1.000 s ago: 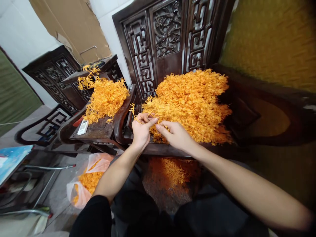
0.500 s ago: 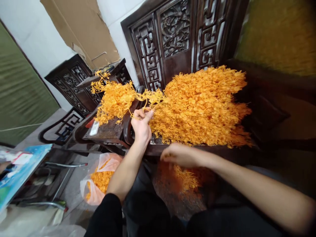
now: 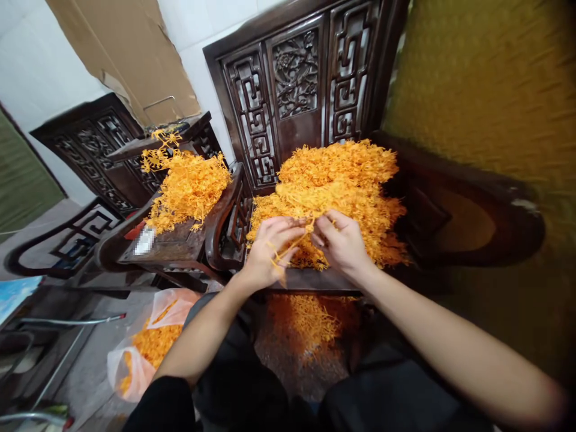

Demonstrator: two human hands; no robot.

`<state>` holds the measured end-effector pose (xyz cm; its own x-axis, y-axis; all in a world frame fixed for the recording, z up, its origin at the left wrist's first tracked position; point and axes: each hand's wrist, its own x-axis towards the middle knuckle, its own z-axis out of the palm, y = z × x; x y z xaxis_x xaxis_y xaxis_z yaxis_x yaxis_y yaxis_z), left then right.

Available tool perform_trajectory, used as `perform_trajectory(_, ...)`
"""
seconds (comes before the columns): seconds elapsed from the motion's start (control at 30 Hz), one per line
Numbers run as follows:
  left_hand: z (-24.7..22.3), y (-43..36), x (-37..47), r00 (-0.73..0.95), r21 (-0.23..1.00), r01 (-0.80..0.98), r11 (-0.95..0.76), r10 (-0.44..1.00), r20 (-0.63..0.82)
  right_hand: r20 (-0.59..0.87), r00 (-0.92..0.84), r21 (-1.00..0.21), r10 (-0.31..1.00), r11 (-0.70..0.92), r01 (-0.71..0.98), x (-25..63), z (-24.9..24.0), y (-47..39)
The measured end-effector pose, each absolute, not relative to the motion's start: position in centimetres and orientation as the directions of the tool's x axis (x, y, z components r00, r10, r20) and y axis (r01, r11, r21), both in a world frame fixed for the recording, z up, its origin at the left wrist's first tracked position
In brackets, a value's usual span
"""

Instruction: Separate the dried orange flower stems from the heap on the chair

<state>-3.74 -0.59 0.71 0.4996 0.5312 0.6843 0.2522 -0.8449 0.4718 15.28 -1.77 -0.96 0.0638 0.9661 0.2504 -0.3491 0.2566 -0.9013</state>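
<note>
A large heap of orange, frilly, branching strands (image 3: 342, 171) lies on the seat of a dark carved wooden chair. In front of it, my left hand (image 3: 270, 249) is closed on a thin orange strand, whose tail hangs across the palm. My right hand (image 3: 344, 243) is beside it, fingers pinched at the same strand; what exactly lies between them is too small to make out. The two hands nearly meet. Beneath them, more orange pieces (image 3: 315, 321) lie lower down between my legs.
A smaller orange pile (image 3: 193, 183) rests on a wooden side table (image 3: 180, 249) at the left. On the floor is a pinkish plastic bag (image 3: 168, 306) with orange pieces inside. The chair's carved back (image 3: 294, 114) rises behind the heap, its curved armrest (image 3: 517, 222) to the right.
My right hand has risen from below the seat edge to meet my left hand, which turned and holds the strand lower over the heap. The view has shifted right.
</note>
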Motion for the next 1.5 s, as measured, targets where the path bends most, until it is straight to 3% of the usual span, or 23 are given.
perform_trajectory(0.1, 2.0, 0.0, -6.1, 0.690, 0.260, 0.313, -0.913, 0.407, 0.598, 0.262, 0.030, -0.847, 0.965, 0.245, -0.472, 16.9, -0.2, -1.2)
perform_trajectory(0.17, 2.3, 0.3, -7.0, 0.696, 0.256, 0.342, -0.904, 0.427, 0.577, 0.263, -0.017, -0.828, 0.965, 0.217, -0.517, 17.6, 0.2, -0.9)
perform_trajectory(0.23, 1.9, 0.6, -7.3, 0.612, 0.375, 0.321, -0.870, 0.492, 0.619, 0.282, -0.060, -0.817, 0.958, 0.207, -0.539, 18.1, 0.3, -0.8)
perform_trajectory(0.3, 1.1, 1.0, -7.2, 0.482, 0.615, 0.204, -0.762, 0.625, 0.614, 0.313, -0.104, -0.815, 0.944, 0.211, -0.539, 18.1, 0.1, -0.7)
perform_trajectory(0.37, 0.3, 1.5, -7.1, 0.406, 0.827, 0.015, -0.563, 0.759, 0.509, 0.335, -0.174, -0.831, 0.926, 0.204, -0.517, 18.0, -0.2, -0.6)
perform_trajectory(0.43, 0.2, 2.0, -7.4, 0.429, 0.916, -0.097, -0.390, 0.814, 0.392, 0.340, -0.267, -0.854, 0.902, 0.178, -0.489, 17.9, -0.5, -0.6)
perform_trajectory(0.53, 1.0, 2.7, -8.6, 0.581, 0.895, 0.051, -0.444, 0.742, 0.335, 0.332, -0.366, -0.869, 0.869, 0.130, -0.478, 18.0, -0.7, -0.6)
perform_trajectory(0.6, 1.7, 2.9, -9.8, 0.662, 0.753, 0.275, -0.598, 0.686, 0.303, 0.324, -0.376, -0.866, 0.868, 0.113, -0.487, 18.2, -0.5, -0.7)
perform_trajectory(0.67, 2.3, 3.0, -10.9, 0.606, 0.600, 0.479, -0.640, 0.736, 0.302, 0.312, -0.357, -0.865, 0.880, 0.109, -0.489, 18.5, -0.3, -0.7)
perform_trajectory(0.7, 2.5, 2.9, -11.4, 0.530, 0.590, 0.538, -0.602, 0.786, 0.319, 0.302, -0.342, -0.868, 0.890, 0.108, -0.485, 18.8, -0.3, -0.7)
perform_trajectory(0.77, 3.0, 2.3, -11.8, 0.417, 0.704, 0.509, -0.495, 0.857, 0.302, 0.277, -0.319, -0.877, 0.906, 0.103, -0.469, 19.1, -0.5, -0.6)
perform_trajectory(0.87, 3.6, 0.6, -10.9, 0.531, 0.873, 0.293, -0.391, 0.826, 0.192, 0.238, -0.306, -0.903, 0.922, 0.094, -0.419, 19.1, -1.3, -0.5)
perform_trajectory(0.93, 3.4, -0.7, -9.2, 0.639, 0.877, 0.284, -0.387, 0.758, 0.127, 0.225, -0.305, -0.941, 0.926, 0.125, -0.315, 18.3, -1.8, -0.5)
perform_trajectory(1.0, 2.6, -1.4, -6.9, 0.613, 0.856, 0.367, -0.362, 0.787, 0.070, 0.237, -0.286, -0.972, 0.928, 0.227, -0.068, 17.1, -1.9, -0.5)
perform_trajectory(1.07, 1.2, -1.4, -4.8, 0.496, 0.890, 0.378, -0.254, 0.867, 0.037, 0.286, -0.278, -0.910, 0.917, 0.351, 0.221, 16.1, -1.3, -0.5)
perform_trajectory(1.13, -0.1, -0.7, -3.6, 0.458, 0.961, 0.244, -0.130, 0.889, 0.004, 0.284, -0.341, -0.821, 0.896, 0.411, 0.396, 15.8, -0.2, -0.4)
perform_trajectory(1.2, -1.0, 0.2, -3.4, 0.472, 0.986, 0.143, -0.087, 0.881, 0.010, 0.136, -0.452, -0.813, 0.881, 0.360, 0.458, 16.5, 1.4, 0.0)
perform_trajectory(1.27, -1.4, 0.9, -4.0, 0.414, 0.977, 0.166, -0.130, 0.909, 0.051, -0.085, -0.545, -0.822, 0.834, 0.250, 0.511, 17.8, 3.0, 1.0)
perform_trajectory(1.33, -1.4, 1.2, -4.8, 0.312, 0.960, 0.211, -0.183, 0.943, 0.111, -0.184, -0.525, -0.789, 0.831, 0.194, 0.583, 19.2, 4.0, 2.7)
perform_trajectory(1.4, -1.3, 1.2, -5.3, 0.259, 0.958, 0.187, -0.217, 0.952, 0.165, -0.068, -0.331, -0.649, 0.941, 0.211, 0.731, 20.1, 4.3, 5.4)
perform_trajectory(1.5, -1.4, 0.8, -5.4, 0.253, 0.953, 0.085, -0.291, 0.931, 0.261, 0.332, -0.040, -0.243, 0.942, 0.126, 0.962, 20.5, 3.1, 10.5)
